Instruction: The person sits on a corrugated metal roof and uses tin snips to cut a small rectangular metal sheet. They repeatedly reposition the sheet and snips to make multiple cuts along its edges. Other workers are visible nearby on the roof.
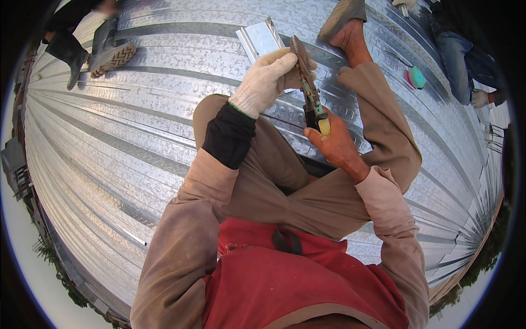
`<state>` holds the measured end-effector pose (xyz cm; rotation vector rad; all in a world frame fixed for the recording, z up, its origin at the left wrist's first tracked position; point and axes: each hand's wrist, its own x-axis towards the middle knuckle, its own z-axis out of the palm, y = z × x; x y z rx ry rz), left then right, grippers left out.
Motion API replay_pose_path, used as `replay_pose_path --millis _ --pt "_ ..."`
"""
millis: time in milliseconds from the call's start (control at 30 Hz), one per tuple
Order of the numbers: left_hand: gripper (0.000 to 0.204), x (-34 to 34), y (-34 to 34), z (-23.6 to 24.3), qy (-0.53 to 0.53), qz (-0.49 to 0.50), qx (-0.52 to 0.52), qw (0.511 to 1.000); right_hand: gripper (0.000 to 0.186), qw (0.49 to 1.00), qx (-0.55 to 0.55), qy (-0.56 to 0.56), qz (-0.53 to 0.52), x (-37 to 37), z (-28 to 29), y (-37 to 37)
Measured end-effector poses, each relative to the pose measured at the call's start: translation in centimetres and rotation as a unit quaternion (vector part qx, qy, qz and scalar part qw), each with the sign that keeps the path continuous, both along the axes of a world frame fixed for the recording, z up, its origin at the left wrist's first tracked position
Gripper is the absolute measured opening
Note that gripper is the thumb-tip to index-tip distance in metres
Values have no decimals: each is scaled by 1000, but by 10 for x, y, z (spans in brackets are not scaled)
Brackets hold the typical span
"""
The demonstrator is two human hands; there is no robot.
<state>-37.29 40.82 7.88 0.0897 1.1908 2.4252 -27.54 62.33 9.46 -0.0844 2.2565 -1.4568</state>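
My left hand (263, 79), in a cream knitted glove, is closed around the front part of rusty tin snips (308, 88), its thumb and fingertips on either side of them. The snips point up and away, with flecks of green paint on the metal. My bare right hand (337, 140) grips their black and yellow handle end. Just beyond the glove is a short piece of bent silvery sheet metal (260, 39), partly hidden by my left hand. Whether the blades touch it I cannot tell.
I sit with legs bent on ribbed metal roofing (137, 131). A green round object (416, 78) lies right of my foot. Another person's rubber boots (68, 55) stand at the far left, and a person in jeans (457, 60) is at the right. Roof edges curve along both sides.
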Motion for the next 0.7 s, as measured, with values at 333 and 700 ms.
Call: replay_pose_path --millis 333,700 --pt "43 0 0 1 -5 10 -4 1000 66 998 -48 -51 8 -3 3 4" --pt "53 0 -1 7 24 -34 -62 997 43 975 -160 -154 -21 -7 32 1"
